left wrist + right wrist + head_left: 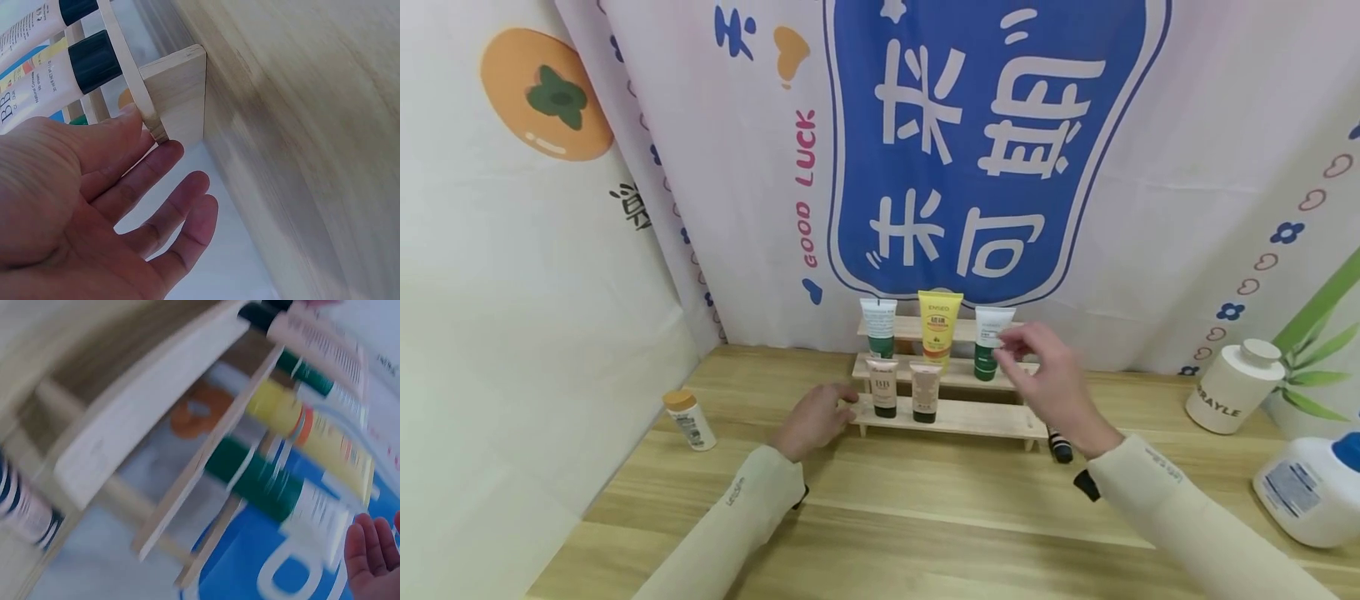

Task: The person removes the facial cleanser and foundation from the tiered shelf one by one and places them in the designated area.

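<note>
A three-tier wooden rack [977,414] stands near the back of the table. My left hand [812,421] pinches the left end of its lowest shelf, thumb above and index finger below in the left wrist view. Two pinkish BB cream tubes [883,390] stand on that shelf. Higher up are a yellow tube [938,321], a white-and-green tube [880,321] at left, and another white-and-green tube [987,362] at right. Beside this right tube is my right hand [1051,379]; its fingers [375,540] are loosely extended near the tube's white end, with nothing held.
An orange-capped bottle [691,421] sits at the table's left. Behind the right forearm lies a dark striped tube [1060,447]. A white jar [1236,387] and a blue-capped white jug [1303,487] occupy the right side. Printed cloth [760,208] hangs behind the rack.
</note>
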A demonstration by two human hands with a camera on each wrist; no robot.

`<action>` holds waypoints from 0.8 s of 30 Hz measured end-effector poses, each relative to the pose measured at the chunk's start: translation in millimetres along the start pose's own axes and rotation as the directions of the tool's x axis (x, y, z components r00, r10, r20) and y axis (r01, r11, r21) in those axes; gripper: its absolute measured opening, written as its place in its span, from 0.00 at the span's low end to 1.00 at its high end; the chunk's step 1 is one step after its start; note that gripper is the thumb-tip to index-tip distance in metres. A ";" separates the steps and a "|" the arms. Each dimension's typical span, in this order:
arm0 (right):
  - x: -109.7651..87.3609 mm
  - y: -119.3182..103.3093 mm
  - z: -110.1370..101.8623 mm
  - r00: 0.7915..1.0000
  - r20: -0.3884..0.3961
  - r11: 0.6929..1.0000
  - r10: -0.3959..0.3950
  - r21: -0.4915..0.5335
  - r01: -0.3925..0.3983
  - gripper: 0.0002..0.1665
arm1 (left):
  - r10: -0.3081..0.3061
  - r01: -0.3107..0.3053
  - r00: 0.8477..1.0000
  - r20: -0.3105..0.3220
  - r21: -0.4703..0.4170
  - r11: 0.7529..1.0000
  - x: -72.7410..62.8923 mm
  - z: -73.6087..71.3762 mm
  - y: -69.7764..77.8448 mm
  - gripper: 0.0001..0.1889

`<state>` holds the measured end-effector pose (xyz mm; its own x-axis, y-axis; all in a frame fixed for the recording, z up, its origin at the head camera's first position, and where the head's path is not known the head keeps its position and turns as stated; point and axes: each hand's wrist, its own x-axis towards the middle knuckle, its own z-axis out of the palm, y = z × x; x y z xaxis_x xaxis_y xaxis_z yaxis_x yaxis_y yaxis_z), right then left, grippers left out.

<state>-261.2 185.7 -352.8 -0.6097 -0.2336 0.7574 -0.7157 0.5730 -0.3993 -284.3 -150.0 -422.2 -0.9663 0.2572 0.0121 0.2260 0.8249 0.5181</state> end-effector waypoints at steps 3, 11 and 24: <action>-4.3 -8.0 16.7 0.998 0.056 0.999 -0.041 0.020 0.040 0.14 | 0.011 -0.011 1.000 -0.009 0.005 1.000 -1.3 0.5 0.0 0.14; -13.9 -16.5 58.5 0.991 0.134 0.997 -0.024 0.082 0.013 0.21 | 0.009 -0.009 1.000 -0.020 0.006 1.000 -1.3 2.5 -1.6 0.14; -19.4 -16.7 93.1 0.988 0.127 0.982 0.089 0.156 -0.109 0.23 | 0.015 -0.014 1.000 -0.013 0.019 1.000 -1.3 2.9 -1.2 0.14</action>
<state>-269.2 107.5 -409.0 -0.7094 -0.2792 0.6472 -0.6894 0.4657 -0.5548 -282.9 -149.9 -425.3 -0.9644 0.2624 0.0312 0.2422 0.8307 0.5013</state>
